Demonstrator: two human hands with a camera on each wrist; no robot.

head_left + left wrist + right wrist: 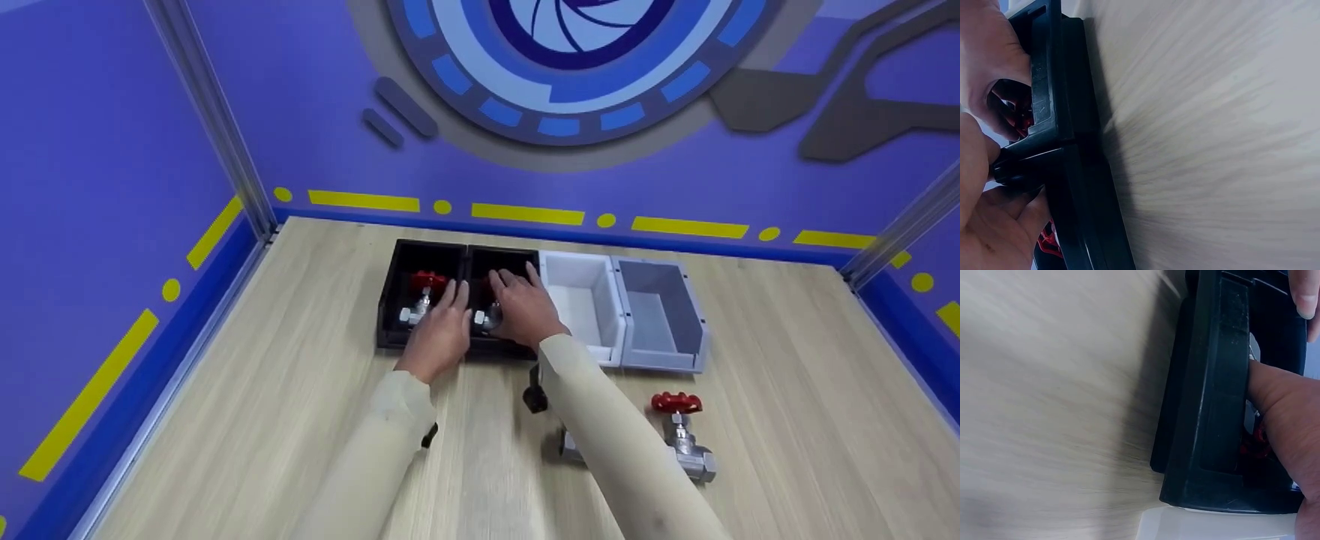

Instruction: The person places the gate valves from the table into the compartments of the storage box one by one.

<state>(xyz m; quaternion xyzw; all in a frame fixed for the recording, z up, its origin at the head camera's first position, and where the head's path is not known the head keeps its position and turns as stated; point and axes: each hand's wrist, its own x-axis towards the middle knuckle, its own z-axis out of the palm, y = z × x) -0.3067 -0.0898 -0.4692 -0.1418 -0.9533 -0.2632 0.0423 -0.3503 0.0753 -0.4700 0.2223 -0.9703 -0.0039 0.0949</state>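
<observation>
Left hand (439, 336) pinching the bin divider (467, 262), right hand (525, 309) curled round a valve (489, 318); probably seating it, so release next.

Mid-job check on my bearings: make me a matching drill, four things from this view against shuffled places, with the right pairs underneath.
Things
1. Left hand
2. Valve beside the right sleeve
3. White bin
4. Right hand

Places
A. Reaching into the right-hand black bin
B. On the tabletop, outside every bin
C. At the wall between the two black bins
D. Between a black bin and the grey bin

Pairs: 1-C, 2-B, 3-D, 4-A
</observation>
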